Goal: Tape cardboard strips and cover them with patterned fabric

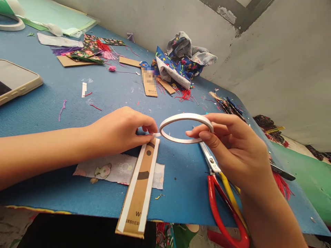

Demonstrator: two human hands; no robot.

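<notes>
A narrow white roll of double-sided tape (186, 117) is gripped at its right rim by my right hand (235, 144), fingers and thumb closed round it. My left hand (128, 129) pinches the short free end of the tape, just above the top of a brown cardboard strip (142, 187). White tape runs along both long edges of that strip. The strip lies across a pale printed fabric piece (113, 170), and its lower end juts past the table edge. Scissors (213, 165) with one red and one yellow handle lie partly under my right hand.
On the blue table (103, 86) lie a phone (19, 81) at left, patterned fabric with tassels (89, 50), crumpled blue fabric (181, 65) and cardboard pieces (149, 82) at the back. Thread scraps are scattered about. A wall (271, 65) borders the table's far side.
</notes>
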